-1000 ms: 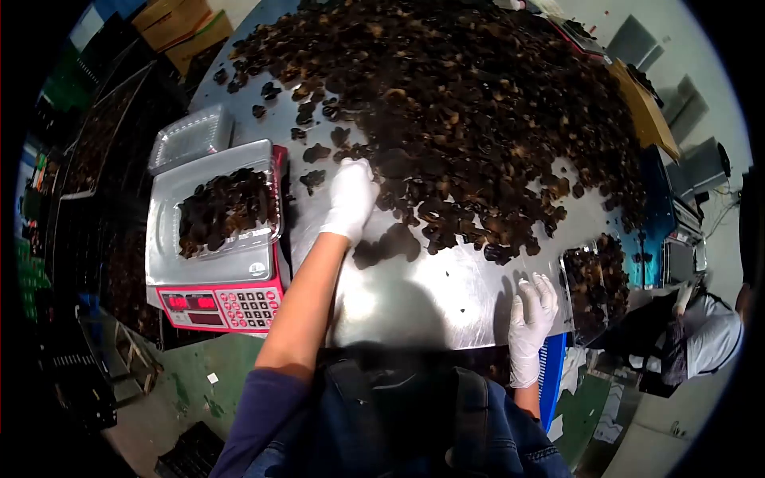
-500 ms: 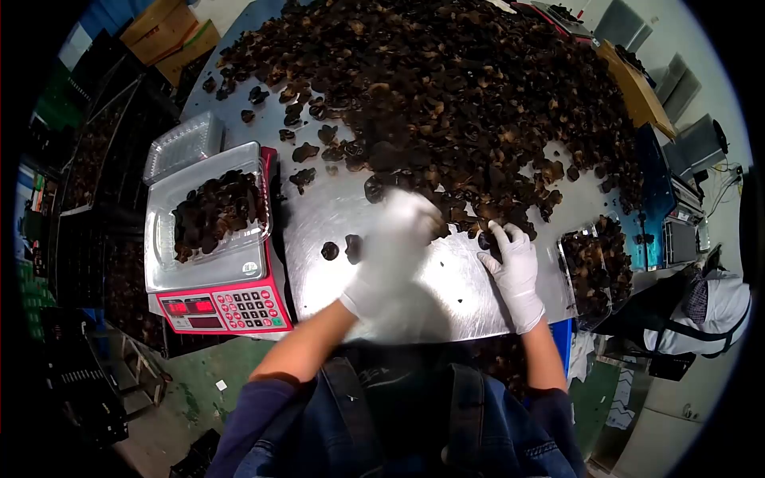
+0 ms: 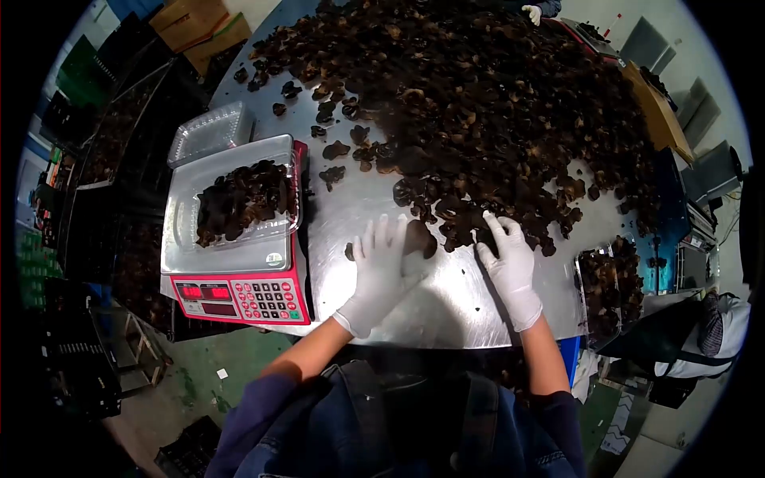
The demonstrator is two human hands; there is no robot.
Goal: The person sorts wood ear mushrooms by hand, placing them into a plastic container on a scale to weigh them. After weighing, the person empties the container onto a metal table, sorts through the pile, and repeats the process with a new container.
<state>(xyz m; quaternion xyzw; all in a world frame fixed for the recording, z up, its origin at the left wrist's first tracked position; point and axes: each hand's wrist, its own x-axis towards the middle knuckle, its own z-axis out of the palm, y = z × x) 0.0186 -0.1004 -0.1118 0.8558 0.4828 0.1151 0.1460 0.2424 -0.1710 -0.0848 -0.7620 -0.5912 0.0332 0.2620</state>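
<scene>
My left hand, in a white glove, is open with fingers spread, palm down low over the metal table. A dark wood ear mushroom lies beside its fingertips, and another bit shows at its left edge. My right hand, also gloved, is open, with thumb and fingers apart at the near edge of the big pile of wood ear mushrooms. Its fingertips touch or nearly touch the pile. On the red scale, left of my left hand, a clear plastic tray holds a heap of mushrooms.
Behind the scale sits a clear tray. Another mushroom-filled clear container stands at the table's right edge. Across the table another person's gloved hand shows. Black crates are stacked at left.
My left hand, blurred near the pile before, has drawn back toward me and left, and its fingers are now spread. My right hand stays by the pile edge. The whole view has shifted slightly.
</scene>
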